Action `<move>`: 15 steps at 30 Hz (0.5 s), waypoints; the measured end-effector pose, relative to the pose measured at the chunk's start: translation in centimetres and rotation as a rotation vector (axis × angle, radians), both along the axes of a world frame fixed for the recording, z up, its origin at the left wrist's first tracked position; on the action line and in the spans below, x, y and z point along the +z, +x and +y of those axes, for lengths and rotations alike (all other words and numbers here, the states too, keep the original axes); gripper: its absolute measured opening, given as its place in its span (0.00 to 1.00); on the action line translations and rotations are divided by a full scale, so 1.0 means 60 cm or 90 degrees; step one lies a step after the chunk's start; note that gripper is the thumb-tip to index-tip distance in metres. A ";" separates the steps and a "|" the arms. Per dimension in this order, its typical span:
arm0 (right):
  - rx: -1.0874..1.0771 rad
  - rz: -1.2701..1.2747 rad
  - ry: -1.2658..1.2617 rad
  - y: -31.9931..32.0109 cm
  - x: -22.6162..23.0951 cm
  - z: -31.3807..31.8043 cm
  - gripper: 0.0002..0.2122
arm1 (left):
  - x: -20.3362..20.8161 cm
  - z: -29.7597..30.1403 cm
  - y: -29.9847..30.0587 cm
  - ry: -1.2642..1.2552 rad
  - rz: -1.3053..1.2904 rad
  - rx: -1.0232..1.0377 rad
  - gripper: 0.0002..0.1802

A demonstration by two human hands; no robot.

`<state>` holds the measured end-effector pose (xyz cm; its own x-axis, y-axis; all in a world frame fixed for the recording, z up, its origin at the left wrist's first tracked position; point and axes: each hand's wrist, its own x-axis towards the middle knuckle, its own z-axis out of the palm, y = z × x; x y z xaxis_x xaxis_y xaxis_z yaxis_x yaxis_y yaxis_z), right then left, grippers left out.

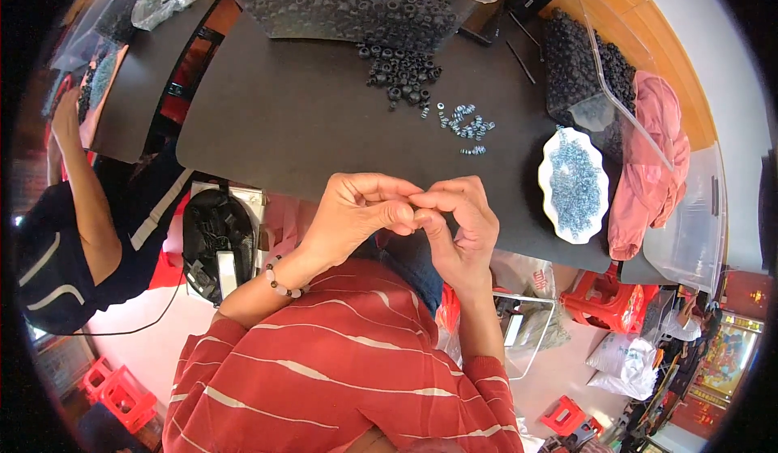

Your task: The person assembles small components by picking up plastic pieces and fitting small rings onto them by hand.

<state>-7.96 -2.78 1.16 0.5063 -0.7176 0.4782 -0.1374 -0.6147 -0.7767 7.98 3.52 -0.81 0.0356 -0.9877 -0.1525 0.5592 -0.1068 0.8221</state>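
My left hand (366, 203) and my right hand (460, 224) meet at the table's near edge, thumbs and index fingers pinched tip to tip. What lies between the fingertips, if anything, is too small and covered to make out. Beyond them on the dark table (284, 104) lies a loose cluster of small silvery ring-like pieces (466, 122). Farther back, a pile of small black round pieces with holes (397, 72) spreads out before a clear plastic bin (340, 15). To the right stands a white scalloped dish (545, 179) full of small silvery-blue pieces.
Another clear bin of black pieces (579, 72) stands at the right, beside a pink cloth (648, 169). Two thin dark sticks (520, 62) lie near it. At the left sits another person (89, 242) in dark clothes. A black bag (215, 242) rests below the table edge; red stools (604, 299) stand around.
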 end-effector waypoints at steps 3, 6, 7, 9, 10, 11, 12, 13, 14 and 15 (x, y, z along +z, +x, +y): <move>-0.027 -0.005 -0.016 0.005 -0.002 0.001 0.05 | 0.003 0.003 -0.001 -0.014 -0.030 0.017 0.15; -0.043 -0.007 -0.008 0.013 -0.002 0.005 0.04 | 0.008 0.004 0.001 -0.021 -0.083 0.026 0.14; -0.086 -0.014 -0.004 0.018 -0.003 0.007 0.03 | 0.006 0.003 0.000 -0.023 -0.100 0.042 0.14; -0.129 -0.019 0.001 0.022 -0.001 0.006 0.02 | 0.004 0.002 0.000 -0.023 -0.117 0.058 0.13; -0.124 -0.014 0.002 0.023 0.005 0.002 0.02 | 0.004 0.000 0.000 -0.029 -0.107 0.076 0.13; -0.118 -0.008 0.002 0.024 0.007 -0.001 0.02 | 0.003 -0.002 0.002 -0.034 -0.096 0.095 0.12; -0.118 -0.007 0.002 0.026 0.005 -0.001 0.02 | 0.001 -0.003 0.003 -0.033 -0.095 0.095 0.12; -0.091 -0.042 0.071 0.027 0.000 -0.001 0.02 | 0.000 -0.005 0.005 -0.042 -0.063 0.090 0.12; -0.064 -0.077 0.140 0.028 -0.006 -0.001 0.03 | -0.001 -0.006 0.007 -0.051 -0.030 0.085 0.12; -0.055 -0.150 0.241 0.026 -0.014 0.001 0.04 | 0.001 -0.006 0.009 -0.050 -0.029 0.088 0.12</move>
<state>-6.40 -2.73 0.32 0.3456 -0.8991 0.2688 0.0321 -0.2750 -0.9609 8.54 3.15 -0.76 0.1770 -0.9818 -0.0696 0.5255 0.0344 0.8501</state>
